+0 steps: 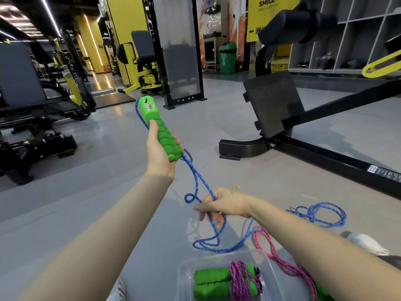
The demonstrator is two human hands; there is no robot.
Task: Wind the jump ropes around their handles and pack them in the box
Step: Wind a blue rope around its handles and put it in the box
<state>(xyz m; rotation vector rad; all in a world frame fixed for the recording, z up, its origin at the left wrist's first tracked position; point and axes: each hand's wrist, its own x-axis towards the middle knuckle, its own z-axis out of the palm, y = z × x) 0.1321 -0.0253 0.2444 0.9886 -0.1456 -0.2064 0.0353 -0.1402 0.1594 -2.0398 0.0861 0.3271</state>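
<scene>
The green handle [161, 131] looks like knobbly matt foam along its grip, turning to smooth, glossy hard plastic at its top end, and the blue rope [200, 181] running from it is a braided cord, rough-textured and flecked with white, as is the pink rope [280, 257] beside it. The box [186, 270] is clear, smooth plastic with a slightly frosted look, and the two handles [211, 283] lying in it show the same ribbed green foam. The floor [108, 203] is a smooth grey surface with a soft sheen that mirrors the lights, while the footplate [273, 103] has a black, matt, finely ridged face on a satin black metal frame [325, 157].
</scene>
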